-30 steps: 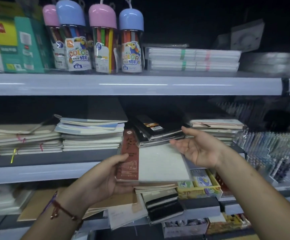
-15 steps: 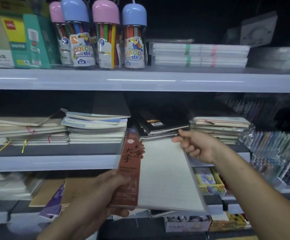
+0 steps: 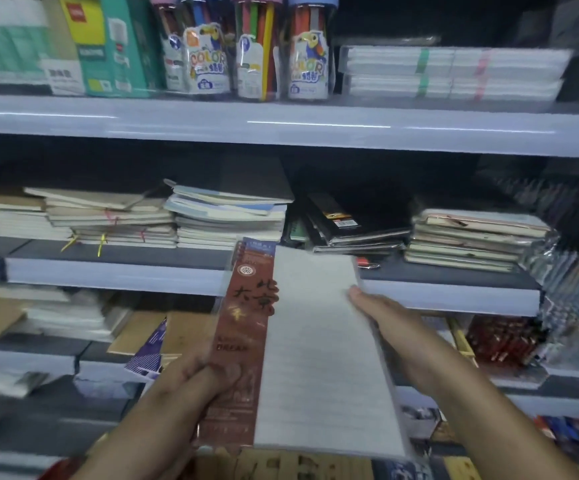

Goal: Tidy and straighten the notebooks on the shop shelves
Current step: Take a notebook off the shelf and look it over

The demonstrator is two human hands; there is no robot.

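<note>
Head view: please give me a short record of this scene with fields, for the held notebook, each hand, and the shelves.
held item: notebook with red-brown spine band and pale lined cover, in clear wrap
position: in front of the shelves, far end pointing at the middle shelf
left hand: grips the red-brown band, thumb on top
right hand: fingers along the notebook's right edge
middle shelf: uneven notebook stacks; black notebooks lie tilted
top shelf: colour pen tubs
image: blurred, small print unreadable
</note>
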